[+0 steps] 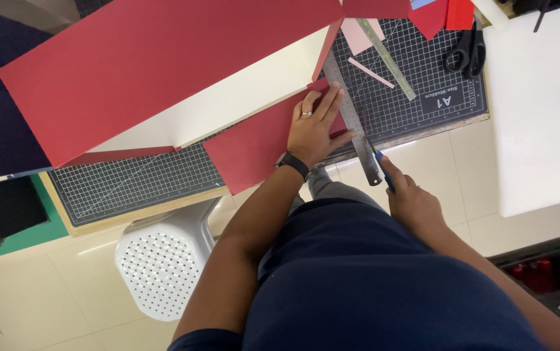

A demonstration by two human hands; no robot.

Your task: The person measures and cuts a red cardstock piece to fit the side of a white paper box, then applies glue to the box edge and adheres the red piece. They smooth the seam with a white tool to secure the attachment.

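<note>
Fingers of left hand (313,127) spread flat on steel ruler (351,120)

Craft workshop, by the look: dark gridded cutting mat (423,97) on a wooden worktop (416,133), long steel ruler (352,123), black-handled scissors (465,52), red card sheets (150,65), white perforated plastic stool (159,266), pale tiled floor (52,292).
</note>
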